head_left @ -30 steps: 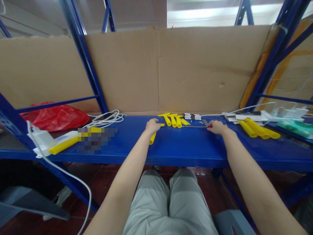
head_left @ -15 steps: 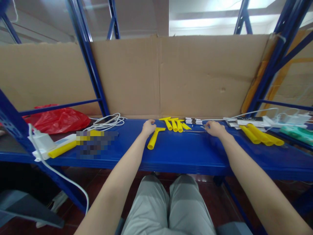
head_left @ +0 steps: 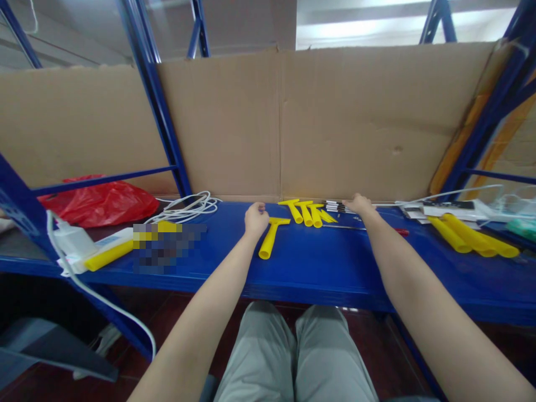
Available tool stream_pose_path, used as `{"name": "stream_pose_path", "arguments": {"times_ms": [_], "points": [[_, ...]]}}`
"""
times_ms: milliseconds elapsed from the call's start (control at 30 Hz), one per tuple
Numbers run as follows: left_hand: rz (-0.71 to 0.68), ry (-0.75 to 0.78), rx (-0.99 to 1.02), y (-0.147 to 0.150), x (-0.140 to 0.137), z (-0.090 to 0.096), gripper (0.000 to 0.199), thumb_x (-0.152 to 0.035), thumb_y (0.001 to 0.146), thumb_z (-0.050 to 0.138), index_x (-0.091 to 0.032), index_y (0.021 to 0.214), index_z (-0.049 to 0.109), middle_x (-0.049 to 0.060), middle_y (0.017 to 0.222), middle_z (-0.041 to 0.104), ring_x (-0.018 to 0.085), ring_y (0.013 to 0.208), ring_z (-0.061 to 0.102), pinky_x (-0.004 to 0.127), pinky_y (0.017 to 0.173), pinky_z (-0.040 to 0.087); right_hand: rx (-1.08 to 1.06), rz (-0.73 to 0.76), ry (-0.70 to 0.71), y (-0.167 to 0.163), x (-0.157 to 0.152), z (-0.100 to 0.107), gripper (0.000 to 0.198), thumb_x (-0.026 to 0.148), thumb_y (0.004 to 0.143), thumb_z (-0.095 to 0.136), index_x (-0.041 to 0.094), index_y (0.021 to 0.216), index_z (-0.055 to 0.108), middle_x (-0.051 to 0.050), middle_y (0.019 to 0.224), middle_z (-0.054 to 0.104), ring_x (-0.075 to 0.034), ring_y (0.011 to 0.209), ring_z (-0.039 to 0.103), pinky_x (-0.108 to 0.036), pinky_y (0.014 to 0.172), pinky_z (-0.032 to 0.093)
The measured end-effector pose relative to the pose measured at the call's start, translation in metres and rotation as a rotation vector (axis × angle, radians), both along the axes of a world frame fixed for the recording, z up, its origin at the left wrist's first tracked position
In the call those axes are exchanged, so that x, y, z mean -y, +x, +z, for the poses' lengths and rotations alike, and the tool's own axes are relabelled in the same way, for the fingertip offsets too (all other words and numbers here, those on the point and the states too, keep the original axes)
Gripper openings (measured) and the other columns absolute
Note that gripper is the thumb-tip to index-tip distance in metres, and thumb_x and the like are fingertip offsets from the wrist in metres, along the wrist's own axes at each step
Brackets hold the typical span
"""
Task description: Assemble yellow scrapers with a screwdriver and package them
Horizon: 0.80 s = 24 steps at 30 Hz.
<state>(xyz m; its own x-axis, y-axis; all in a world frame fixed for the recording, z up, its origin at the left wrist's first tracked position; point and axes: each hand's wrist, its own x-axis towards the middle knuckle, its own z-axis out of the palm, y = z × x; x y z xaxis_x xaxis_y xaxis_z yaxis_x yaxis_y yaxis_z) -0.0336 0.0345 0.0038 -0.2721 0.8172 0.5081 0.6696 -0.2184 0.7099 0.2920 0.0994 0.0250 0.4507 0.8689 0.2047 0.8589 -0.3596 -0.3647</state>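
My left hand (head_left: 256, 221) is over the blue shelf with its fingers curled; whatever lies in them is too small to make out. Just right of it, a yellow T-shaped plastic handle (head_left: 270, 240) lies with its round open end towards me. My right hand (head_left: 360, 205) reaches to the right end of a small stack of white-and-black pieces (head_left: 334, 207), its fingertips closed there and partly hidden. Beneath the right forearm lies a screwdriver (head_left: 402, 231) with a red handle, its thin shaft pointing left. Several more yellow T-shaped handles (head_left: 305, 215) lie in a row left of the stack.
Yellow tubes (head_left: 473, 240) and white boxes (head_left: 450, 209) lie at the right. On the left are a red plastic bag (head_left: 104, 202), a coiled white cable (head_left: 190, 207) and a white power adapter (head_left: 73, 240). A cardboard wall (head_left: 360, 123) closes the back of the blue shelf (head_left: 322, 268).
My right hand has moved left and back, from over the screwdriver to the white-and-black stack; the red handle now shows. The left hand stays near the yellow handle. The view has shifted slightly.
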Motion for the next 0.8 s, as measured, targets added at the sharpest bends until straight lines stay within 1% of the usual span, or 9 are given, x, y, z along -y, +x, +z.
{"name": "stream_pose_path", "arguments": {"times_ms": [167, 300, 400, 533, 633, 800], "points": [[-0.028, 0.123, 0.047, 0.009, 0.007, 0.0, 0.03, 0.0, 0.071, 0.05, -0.014, 0.092, 0.066, 0.008, 0.096, 0.071, 0.017, 0.086, 0.066, 0.028, 0.084, 0.051, -0.048, -0.06, -0.044, -0.009, -0.012, -0.003, 0.062, 0.053, 0.083, 0.056, 0.014, 0.131, 0.051, -0.023, 0.128, 0.056, -0.035, 0.126, 0.047, -0.056, 0.102, 0.035], [-0.054, 0.158, 0.082, 0.012, 0.008, 0.001, 0.03, 0.0, 0.069, 0.05, -0.015, 0.089, 0.066, 0.008, 0.095, 0.07, 0.016, 0.079, 0.065, 0.029, 0.082, 0.051, -0.055, -0.074, -0.064, -0.013, -0.015, -0.005, 0.057, 0.05, 0.085, 0.054, 0.013, 0.128, 0.056, -0.023, 0.13, 0.056, -0.035, 0.127, 0.047, -0.057, 0.104, 0.032], [-0.073, 0.165, 0.089, 0.014, 0.01, 0.001, 0.031, 0.0, 0.069, 0.049, -0.015, 0.091, 0.065, 0.007, 0.095, 0.07, 0.016, 0.078, 0.065, 0.029, 0.081, 0.051, -0.059, -0.084, -0.063, -0.016, -0.017, -0.008, 0.054, 0.047, 0.085, 0.053, 0.012, 0.126, 0.057, -0.023, 0.13, 0.056, -0.035, 0.126, 0.047, -0.059, 0.104, 0.029], [-0.082, 0.15, 0.068, 0.017, 0.016, 0.004, 0.031, 0.001, 0.07, 0.05, -0.014, 0.093, 0.065, 0.007, 0.096, 0.069, 0.016, 0.079, 0.064, 0.029, 0.083, 0.05, -0.06, -0.105, -0.015, -0.021, -0.018, -0.013, 0.051, 0.042, 0.084, 0.054, 0.01, 0.122, 0.059, -0.026, 0.126, 0.058, -0.036, 0.123, 0.049, -0.06, 0.098, 0.033], [-0.088, 0.12, 0.053, 0.018, 0.02, 0.006, 0.031, 0.001, 0.071, 0.05, -0.015, 0.093, 0.065, 0.007, 0.096, 0.069, 0.016, 0.082, 0.064, 0.028, 0.084, 0.05, -0.057, -0.101, 0.021, -0.023, -0.017, -0.018, 0.049, 0.04, 0.084, 0.052, 0.009, 0.121, 0.06, -0.026, 0.124, 0.059, -0.036, 0.122, 0.05, -0.062, 0.098, 0.032], [-0.087, 0.107, 0.055, 0.02, 0.022, 0.009, 0.033, 0.001, 0.071, 0.049, -0.016, 0.095, 0.065, 0.006, 0.096, 0.069, 0.016, 0.083, 0.064, 0.028, 0.085, 0.05, -0.044, -0.108, 0.085, -0.022, -0.019, -0.023, 0.049, 0.044, 0.084, 0.051, 0.008, 0.116, 0.061, -0.027, 0.12, 0.06, -0.038, 0.12, 0.05, -0.065, 0.096, 0.031]]}}
